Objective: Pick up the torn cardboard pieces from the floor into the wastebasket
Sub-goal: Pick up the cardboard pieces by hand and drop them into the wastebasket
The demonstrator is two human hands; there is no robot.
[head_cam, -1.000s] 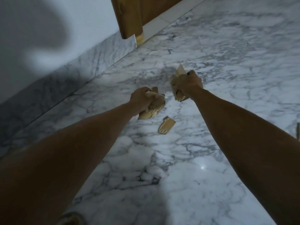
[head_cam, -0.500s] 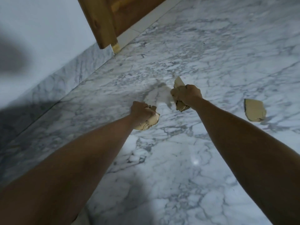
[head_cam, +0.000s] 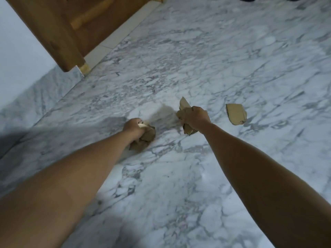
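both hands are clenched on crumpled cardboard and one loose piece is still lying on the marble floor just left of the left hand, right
Not quite. The head view shows the loose cardboard piece lying on the marble floor to the right of the right hand, not left of the left hand. Both hands are clenched on crumpled cardboard.

Floor (head_cam: 232,51): white-grey veined marble, polished, faint sheen. Skirting (head_cam: 44,93) left of floor: same marble, smooth. Door (head_cam: 59,24) at floor's far left edge: brown wood, satin finish. Wall (head_cam: 16,56) above skirting: matt white paint. Loose piece (head_cam: 236,114) on floor: tan cardboard, matt, torn edges. Wads in left hand (head_cam: 133,127) and right hand (head_cam: 195,117): crumpled matt cardboard.
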